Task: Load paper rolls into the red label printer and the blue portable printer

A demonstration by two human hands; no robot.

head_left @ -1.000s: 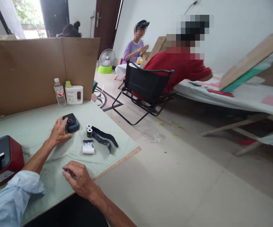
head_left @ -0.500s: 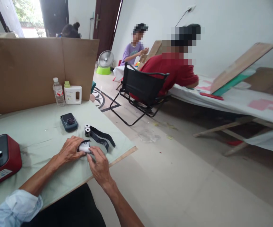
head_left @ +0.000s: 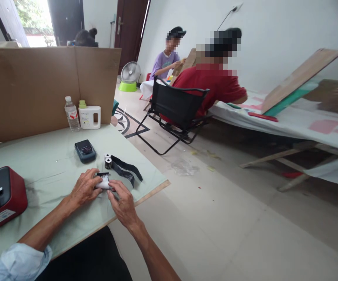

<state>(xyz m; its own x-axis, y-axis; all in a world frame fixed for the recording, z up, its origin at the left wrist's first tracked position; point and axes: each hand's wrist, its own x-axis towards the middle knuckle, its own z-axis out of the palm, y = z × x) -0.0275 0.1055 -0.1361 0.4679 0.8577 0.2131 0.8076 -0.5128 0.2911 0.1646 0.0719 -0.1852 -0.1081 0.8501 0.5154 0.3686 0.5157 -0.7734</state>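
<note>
2 small rolls (head_left: 108, 163) with dark strips (head_left: 129, 167) stand near the white roll (head_left: 103, 183).

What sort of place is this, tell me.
Likely a makeshift workroom: a cardboard screen lines a covered table, a person sits in a folding chair, and a fan stands on the floor.

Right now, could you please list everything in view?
Table: 1, green, foreground
Loose roll: 1, white-black, table's front
Upright rolls: 2, white-black, behind loose roll
Strips: 2, black, table's right
Device: 1, blue, mid-table
Machine: 1, red-black, table's left
Bottle: 1, clear, table's back
Jug: 1, white, beside bottle
Cardboard screen: 1, brown, behind bottle
Fan: 1, grey-green, floor
Chair: 1, black, floor
Doors: 2, dark, background
Co-workers: 3, red-clad, purple-clad, third unclear, background
Second table: 1, white, right
Left hand: 1, blue-sleeved, on loose roll
Right hand: 1, bare-armed, at loose roll
</note>
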